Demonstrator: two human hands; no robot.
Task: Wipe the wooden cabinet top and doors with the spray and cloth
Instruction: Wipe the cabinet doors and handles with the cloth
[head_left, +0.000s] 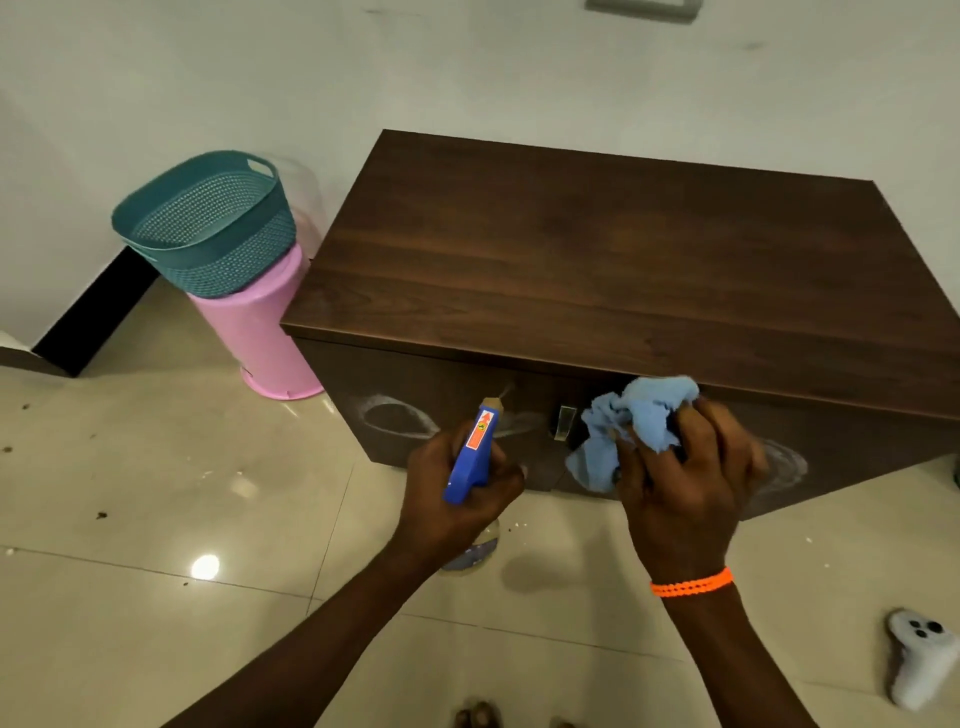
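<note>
Blue cloth (631, 428) is bunched in our right hand (685, 478), which grasps it and presses it against the cabinet door (810, 441) just beside a metal handle (563, 422). Our left hand (462, 493) is closed around the spray bottle (471, 457), its nozzle pointing at the left door (415, 395), where whitish rings of spray show. The wooden cabinet top (597, 254) is above. A teal basket (208, 218) sits on a pink bin (260, 327) on the glossy tiled floor (156, 493).

basket (208, 223) on bin (260, 332), left of cabinet (597, 260)
</note>
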